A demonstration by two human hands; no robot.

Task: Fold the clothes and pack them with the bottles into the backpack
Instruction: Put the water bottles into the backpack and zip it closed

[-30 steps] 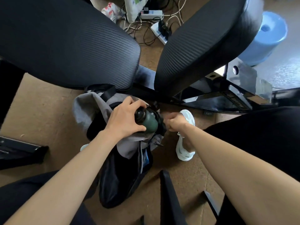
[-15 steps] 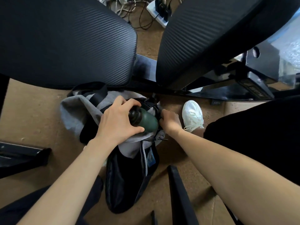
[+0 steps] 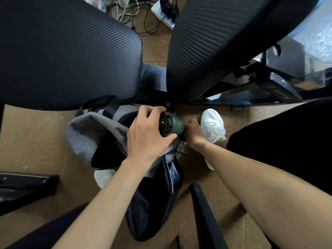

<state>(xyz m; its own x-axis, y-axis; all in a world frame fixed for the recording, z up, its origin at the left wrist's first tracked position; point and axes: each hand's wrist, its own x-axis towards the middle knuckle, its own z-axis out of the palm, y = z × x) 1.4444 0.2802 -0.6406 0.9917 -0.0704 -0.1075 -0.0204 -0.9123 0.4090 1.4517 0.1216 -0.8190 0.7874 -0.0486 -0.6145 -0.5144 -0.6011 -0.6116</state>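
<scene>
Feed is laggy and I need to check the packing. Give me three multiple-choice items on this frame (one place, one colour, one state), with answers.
1. Where is the green bottle?
A. On a chair seat
B. At the upper end of the backpack, between the left hand and the right hand
C. On the floor by the power strip

2. What colour is the garment bulging from the backpack?
A. Red
B. Yellow
C. Grey

3. What is the left hand doing?
A. Gripping the bottle's cap end
B. Lying flat on the floor
C. Holding the white shoe

Answers:
1 B: the bottle sits against the bag's upper end, with a hand on each side.
2 C: grey cloth spills over the black bag.
3 A: its fingers and thumb curl round the dark cap.
</scene>
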